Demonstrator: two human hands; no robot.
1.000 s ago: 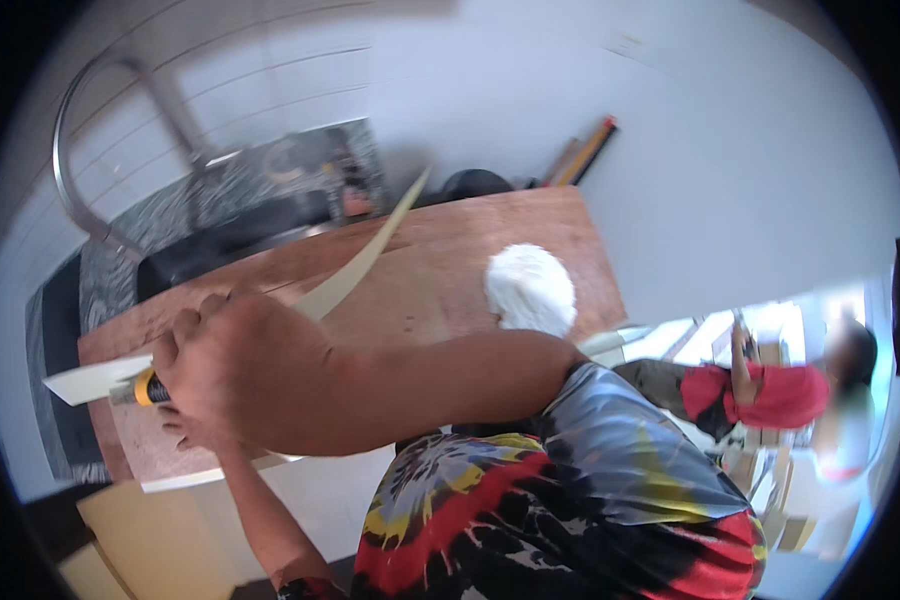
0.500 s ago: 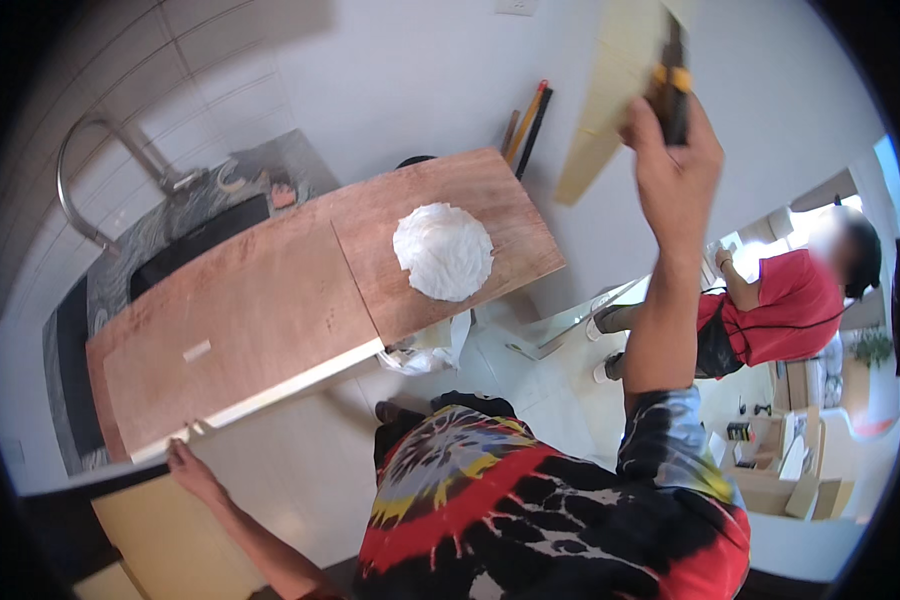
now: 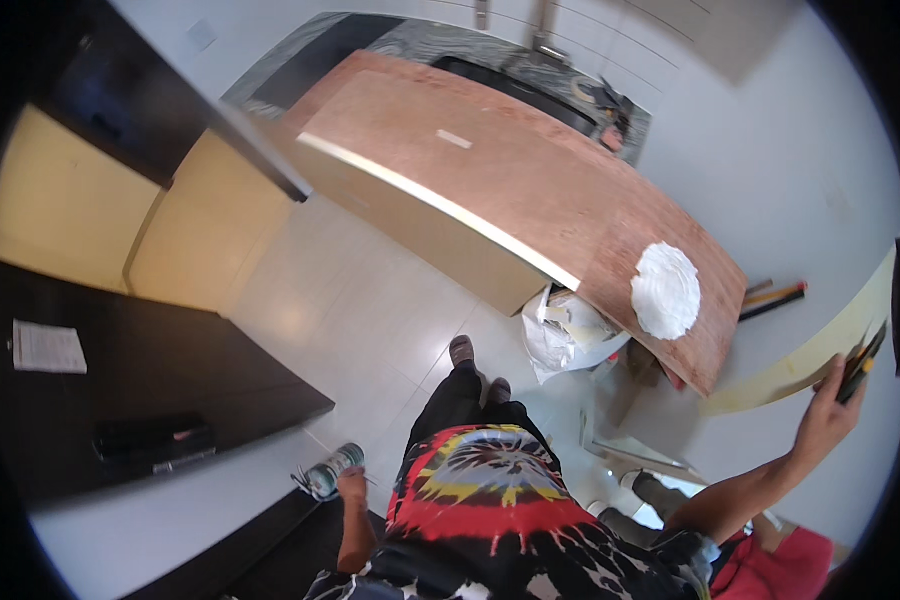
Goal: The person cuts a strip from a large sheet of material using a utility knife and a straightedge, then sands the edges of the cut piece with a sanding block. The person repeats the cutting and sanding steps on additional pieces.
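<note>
My right hand (image 3: 825, 425) is raised at the right beside the white wall, closed on a black-and-yellow utility knife (image 3: 858, 370). A long pale yellow strip (image 3: 795, 373) runs along the wall behind that hand, curving down toward the board's end. Whether the fingers pinch the strip too is hidden. My left hand (image 3: 352, 484) hangs low at the left, against or just above a green-and-grey cylindrical container (image 3: 332, 468). Its fingers are too small and blurred to tell if they grip it. Ahead, a reddish-brown wooden board (image 3: 530, 190) covers the counter, with a ragged white round sheet (image 3: 667, 291) on its right end.
Behind the board are a stone counter (image 3: 440, 42) and a dark sink (image 3: 515, 92). A white plastic bag (image 3: 560, 345) sits beneath its front edge. A dark cabinet top (image 3: 150, 370) stands at left. Another person in a red shirt (image 3: 785, 565) is at lower right.
My view has swung left. My left hand has left the board's front edge and hangs near the container. My right hand, still holding the knife, appears lower and farther right.
</note>
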